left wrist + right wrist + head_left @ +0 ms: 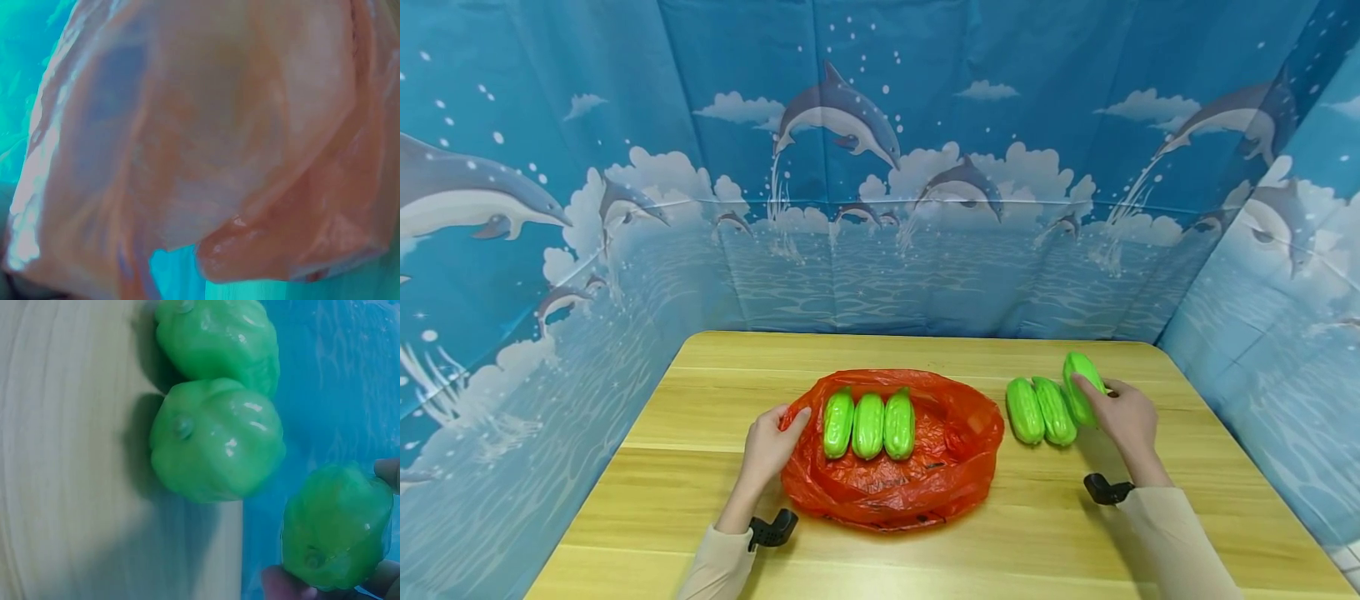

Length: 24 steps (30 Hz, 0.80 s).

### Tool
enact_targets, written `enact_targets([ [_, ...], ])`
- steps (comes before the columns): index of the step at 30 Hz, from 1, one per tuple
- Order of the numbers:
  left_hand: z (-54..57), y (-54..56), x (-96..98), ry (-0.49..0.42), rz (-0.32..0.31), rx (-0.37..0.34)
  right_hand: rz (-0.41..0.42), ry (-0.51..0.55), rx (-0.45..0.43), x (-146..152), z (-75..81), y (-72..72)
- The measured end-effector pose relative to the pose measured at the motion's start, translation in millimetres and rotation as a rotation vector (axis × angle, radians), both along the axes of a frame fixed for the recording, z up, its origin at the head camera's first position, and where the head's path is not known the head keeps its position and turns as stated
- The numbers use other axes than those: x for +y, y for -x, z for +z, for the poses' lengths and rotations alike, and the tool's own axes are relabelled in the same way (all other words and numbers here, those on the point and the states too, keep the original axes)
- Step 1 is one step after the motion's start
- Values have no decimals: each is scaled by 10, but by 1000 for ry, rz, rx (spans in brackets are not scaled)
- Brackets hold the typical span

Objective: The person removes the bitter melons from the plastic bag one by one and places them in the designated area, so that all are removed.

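Note:
A red plastic bag (pixel 955 492) lies spread open on the table, its rim rolled outward. My left hand (pixel 771 446) pinches the bag's left rim between thumb and fingers. Three bright green bitter melons (pixel 868 427) lie side by side inside the bag, toward its back left. Right of the bag, two more bitter melons (pixel 1025 411) lie close together on the wood. My right hand (pixel 1129 415) grips another bitter melon (pixel 337 525) just beside them, apart from the pair in the right wrist view. Translucent bag film (pixel 250 125) fills most of the left wrist view and hides the fingers.
The wooden table (pixel 700 492) has rounded back corners. A blue curtain (pixel 880 275) printed with dolphins stands behind it and along both sides. Bare wood lies between the bag and the table's front, and left of the left hand.

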<state>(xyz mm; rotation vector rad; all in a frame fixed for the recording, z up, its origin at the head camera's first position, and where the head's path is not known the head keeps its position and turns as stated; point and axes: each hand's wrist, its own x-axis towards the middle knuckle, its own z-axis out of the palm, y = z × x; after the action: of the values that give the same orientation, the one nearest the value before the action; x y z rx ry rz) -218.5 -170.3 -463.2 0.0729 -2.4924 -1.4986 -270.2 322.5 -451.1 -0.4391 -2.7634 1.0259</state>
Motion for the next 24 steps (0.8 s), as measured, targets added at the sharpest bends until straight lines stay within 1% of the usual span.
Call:
enact_targets([
  [9,-4,0,0,-8,0,-1,-2,-20,-54,66,-65,-14],
  [17,-4,0,1,-6,-1,-5,-12,-40,-102,143,-142,4],
  [24,4,-11,2,-7,1,-15,14,-81,-124,190,-208,14],
])
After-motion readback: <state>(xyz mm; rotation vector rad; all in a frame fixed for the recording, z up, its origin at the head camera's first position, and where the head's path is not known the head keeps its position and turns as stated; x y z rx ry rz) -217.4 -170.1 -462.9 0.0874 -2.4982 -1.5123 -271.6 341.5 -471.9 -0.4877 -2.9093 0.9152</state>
